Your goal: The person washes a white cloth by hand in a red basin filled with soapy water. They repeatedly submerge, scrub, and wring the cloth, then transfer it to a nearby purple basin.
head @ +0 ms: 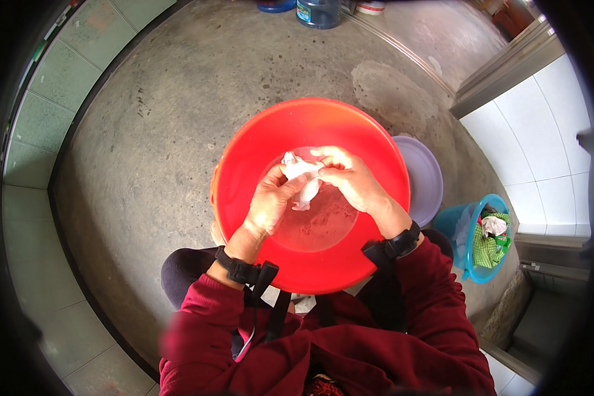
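A small white cloth [302, 171] is stretched between my two hands above a large red plastic basin [317, 274]. My left hand [272, 198] grips its left side between thumb and fingers. At its right edge, my right hand [351, 178] pinches the fabric, with the index finger raised. The lower end of the cloth hangs loose. Shallow water [317, 227] lies in the bottom of the basin, below the hands. Both wrists wear black straps.
A lilac plastic basin [425, 180] lies partly behind the red one. To the right stands a blue bucket [475, 262] holding a green checked cloth [487, 247] and other fabrics. A large water bottle [318, 15] stands at the top. Tiled walls flank the concrete floor.
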The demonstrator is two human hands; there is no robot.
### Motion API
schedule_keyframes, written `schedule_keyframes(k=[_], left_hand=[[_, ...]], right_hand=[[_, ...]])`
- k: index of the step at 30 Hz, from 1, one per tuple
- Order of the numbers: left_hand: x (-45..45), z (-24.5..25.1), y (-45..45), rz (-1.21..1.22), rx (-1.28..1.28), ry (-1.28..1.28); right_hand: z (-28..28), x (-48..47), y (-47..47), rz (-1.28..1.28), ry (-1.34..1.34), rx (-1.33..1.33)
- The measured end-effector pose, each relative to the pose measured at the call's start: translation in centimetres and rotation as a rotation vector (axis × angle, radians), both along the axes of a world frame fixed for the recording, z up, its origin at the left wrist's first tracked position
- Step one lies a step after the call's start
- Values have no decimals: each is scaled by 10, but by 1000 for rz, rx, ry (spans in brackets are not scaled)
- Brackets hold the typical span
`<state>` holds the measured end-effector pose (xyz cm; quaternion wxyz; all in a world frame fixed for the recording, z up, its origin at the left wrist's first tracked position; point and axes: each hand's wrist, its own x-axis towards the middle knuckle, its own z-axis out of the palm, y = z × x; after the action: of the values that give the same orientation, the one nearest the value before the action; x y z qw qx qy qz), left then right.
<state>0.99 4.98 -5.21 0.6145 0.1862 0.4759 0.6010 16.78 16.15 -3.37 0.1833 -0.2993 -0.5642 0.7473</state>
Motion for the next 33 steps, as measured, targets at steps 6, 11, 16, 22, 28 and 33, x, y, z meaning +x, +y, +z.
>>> schedule_keyframes(k=[6, 11, 16, 22, 28, 33], left_hand=[[-5, -5, -2, 30, 36, 50], [-7, 1, 1, 99, 225, 798], [2, 10, -2, -124, 222, 1085], [1, 12, -1, -126, 7, 598], [-4, 7, -1, -65, -13, 594], [4, 3, -1, -159, 84, 398]], right_hand=[[-6, 5, 12, -128, 13, -1], [-4, 7, 16, -164, -20, 87], [1, 5, 8, 58, -117, 113], [-4, -1, 0, 121, -87, 332], [-8, -3, -5, 52, -212, 364], [-8, -3, -4, 89, -73, 165]])
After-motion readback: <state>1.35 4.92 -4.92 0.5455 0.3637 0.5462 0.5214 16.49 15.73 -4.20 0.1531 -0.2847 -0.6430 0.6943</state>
